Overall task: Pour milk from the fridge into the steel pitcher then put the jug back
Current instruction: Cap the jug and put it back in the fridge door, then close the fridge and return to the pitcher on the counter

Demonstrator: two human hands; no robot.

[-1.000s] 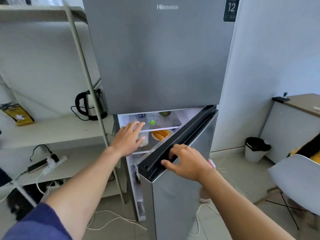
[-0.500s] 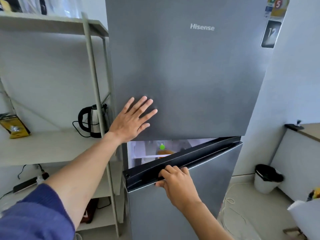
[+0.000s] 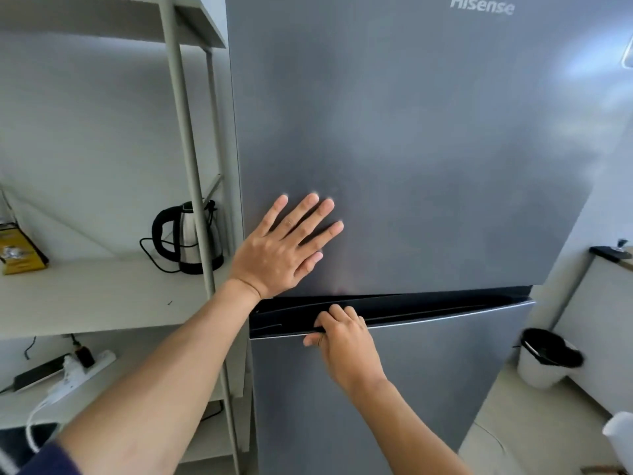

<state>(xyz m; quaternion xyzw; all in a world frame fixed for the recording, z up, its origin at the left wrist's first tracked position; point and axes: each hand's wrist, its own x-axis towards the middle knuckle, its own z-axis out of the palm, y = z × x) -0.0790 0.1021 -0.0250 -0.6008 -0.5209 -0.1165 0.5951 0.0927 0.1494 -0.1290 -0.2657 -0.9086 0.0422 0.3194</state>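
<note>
Head view: fridge (image 3: 445, 166) stands upright, long axis vertical, front facing the camera. On its upper door (image 3: 428, 97) the left hand (image 3: 284, 248) lies flat, fingers spread. Just below, the right hand (image 3: 346, 341) curls its fingers over the lower door (image 3: 428, 389) at its horizontal black top edge (image 3: 428, 305).

middle shelf (image 3: 102, 296) on the left has a kettle (image 3: 181, 234) and a yellow packet (image 3: 20, 255) on it, lower shelf (image 3: 144, 368) a power strip (image 3: 82, 366); fridge (image 3: 411, 132) and white bin (image 3: 541, 368) stand on the floor (image 3: 534, 416)
</note>
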